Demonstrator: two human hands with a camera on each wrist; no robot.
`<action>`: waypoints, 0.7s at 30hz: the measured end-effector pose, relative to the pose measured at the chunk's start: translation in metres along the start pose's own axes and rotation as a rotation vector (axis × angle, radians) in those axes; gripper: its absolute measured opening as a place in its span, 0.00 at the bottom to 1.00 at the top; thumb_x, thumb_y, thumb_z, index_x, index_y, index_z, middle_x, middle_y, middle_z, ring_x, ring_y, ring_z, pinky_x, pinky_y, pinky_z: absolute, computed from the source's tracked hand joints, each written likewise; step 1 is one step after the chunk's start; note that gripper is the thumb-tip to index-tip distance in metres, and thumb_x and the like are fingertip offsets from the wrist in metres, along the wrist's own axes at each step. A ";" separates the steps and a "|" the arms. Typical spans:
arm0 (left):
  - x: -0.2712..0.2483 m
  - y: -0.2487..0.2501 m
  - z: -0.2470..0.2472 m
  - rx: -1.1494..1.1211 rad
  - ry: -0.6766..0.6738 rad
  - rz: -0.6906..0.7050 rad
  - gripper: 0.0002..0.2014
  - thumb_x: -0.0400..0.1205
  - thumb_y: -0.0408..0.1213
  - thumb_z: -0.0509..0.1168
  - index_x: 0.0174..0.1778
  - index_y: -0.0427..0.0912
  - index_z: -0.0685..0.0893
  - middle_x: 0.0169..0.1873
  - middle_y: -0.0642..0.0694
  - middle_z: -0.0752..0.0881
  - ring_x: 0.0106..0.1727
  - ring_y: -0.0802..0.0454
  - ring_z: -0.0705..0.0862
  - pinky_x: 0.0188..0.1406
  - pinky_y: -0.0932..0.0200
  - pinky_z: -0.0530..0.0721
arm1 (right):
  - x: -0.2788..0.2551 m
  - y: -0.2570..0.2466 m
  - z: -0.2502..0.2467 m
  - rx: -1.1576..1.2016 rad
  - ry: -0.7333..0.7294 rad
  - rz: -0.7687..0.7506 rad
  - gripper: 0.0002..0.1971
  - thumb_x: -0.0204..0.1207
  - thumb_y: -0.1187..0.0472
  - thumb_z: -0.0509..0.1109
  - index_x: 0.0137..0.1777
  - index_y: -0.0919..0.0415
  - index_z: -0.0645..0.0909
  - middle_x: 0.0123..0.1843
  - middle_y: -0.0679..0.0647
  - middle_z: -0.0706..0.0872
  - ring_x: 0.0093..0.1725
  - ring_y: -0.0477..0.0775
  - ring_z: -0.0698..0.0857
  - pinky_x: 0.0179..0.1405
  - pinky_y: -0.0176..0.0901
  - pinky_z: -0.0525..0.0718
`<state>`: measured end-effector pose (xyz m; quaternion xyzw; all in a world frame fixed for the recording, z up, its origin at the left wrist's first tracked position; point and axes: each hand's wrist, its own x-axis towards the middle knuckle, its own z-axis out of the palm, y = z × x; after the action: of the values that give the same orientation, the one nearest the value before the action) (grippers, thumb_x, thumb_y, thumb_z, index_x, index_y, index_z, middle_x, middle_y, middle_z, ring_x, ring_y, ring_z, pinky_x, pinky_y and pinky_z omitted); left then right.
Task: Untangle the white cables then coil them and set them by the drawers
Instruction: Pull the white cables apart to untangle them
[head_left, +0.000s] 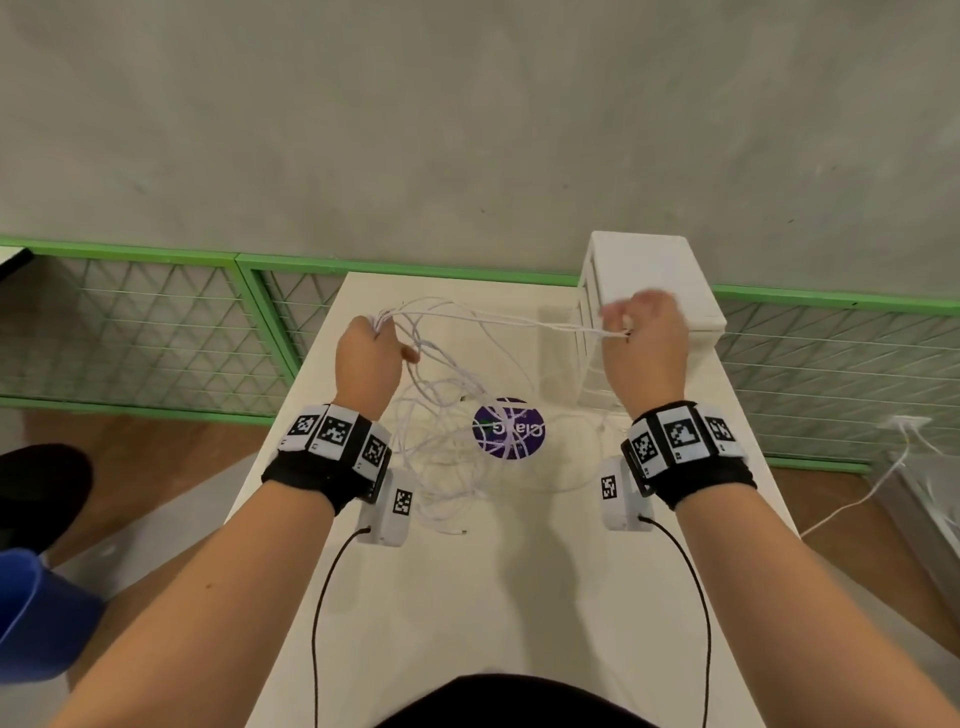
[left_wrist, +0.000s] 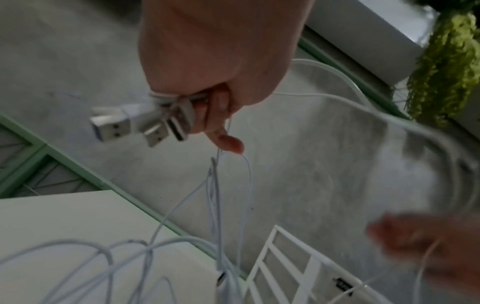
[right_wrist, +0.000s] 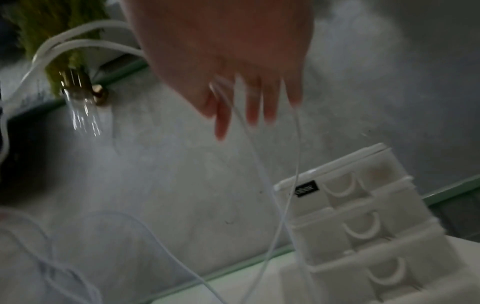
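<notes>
Several thin white cables (head_left: 452, 441) lie tangled on the white table (head_left: 467, 597), partly over a purple round sticker (head_left: 511, 431). My left hand (head_left: 387, 338) is raised over the table's far left and grips a bunch of cable ends. In the left wrist view the left hand (left_wrist: 213, 107) is curled round the strands, with three USB plugs (left_wrist: 145, 121) sticking out. A few strands run taut to my right hand (head_left: 623, 322), which holds them in front of the white drawers (head_left: 649, 280). In the blurred right wrist view, cables (right_wrist: 296, 164) pass between the fingers of the right hand (right_wrist: 246, 107) above the drawers (right_wrist: 363, 226).
Green wire-mesh panels (head_left: 156, 322) run along behind the table under a grey wall. The drawers stand at the table's far right corner. A blue object (head_left: 31, 613) sits low on the left. Another white lead (head_left: 883, 483) lies off the table to the right.
</notes>
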<state>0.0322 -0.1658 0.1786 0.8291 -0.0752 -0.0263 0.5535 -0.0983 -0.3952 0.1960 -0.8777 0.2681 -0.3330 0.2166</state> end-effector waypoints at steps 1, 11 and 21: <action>-0.003 0.007 0.000 -0.079 -0.024 0.001 0.08 0.87 0.38 0.51 0.45 0.42 0.72 0.34 0.45 0.89 0.17 0.56 0.66 0.17 0.63 0.65 | -0.005 0.002 -0.001 -0.114 -0.281 0.076 0.15 0.82 0.58 0.59 0.58 0.62 0.85 0.63 0.62 0.82 0.64 0.63 0.80 0.63 0.50 0.74; -0.024 0.052 0.001 -0.292 -0.207 0.119 0.14 0.84 0.24 0.50 0.39 0.46 0.71 0.59 0.35 0.86 0.44 0.39 0.87 0.47 0.42 0.84 | -0.054 0.018 0.025 -0.284 -1.346 0.158 0.33 0.73 0.75 0.61 0.76 0.47 0.69 0.77 0.47 0.71 0.74 0.52 0.71 0.66 0.40 0.69; -0.041 0.077 -0.002 -0.424 -0.326 0.229 0.12 0.90 0.34 0.48 0.40 0.44 0.69 0.47 0.39 0.90 0.16 0.62 0.67 0.15 0.71 0.65 | -0.034 0.004 0.050 -0.069 -0.944 0.105 0.22 0.82 0.60 0.62 0.76 0.55 0.68 0.73 0.54 0.76 0.70 0.55 0.76 0.68 0.43 0.72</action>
<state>-0.0156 -0.1868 0.2487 0.6657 -0.2491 -0.1118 0.6945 -0.0863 -0.3668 0.1437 -0.9250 0.1952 0.1226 0.3022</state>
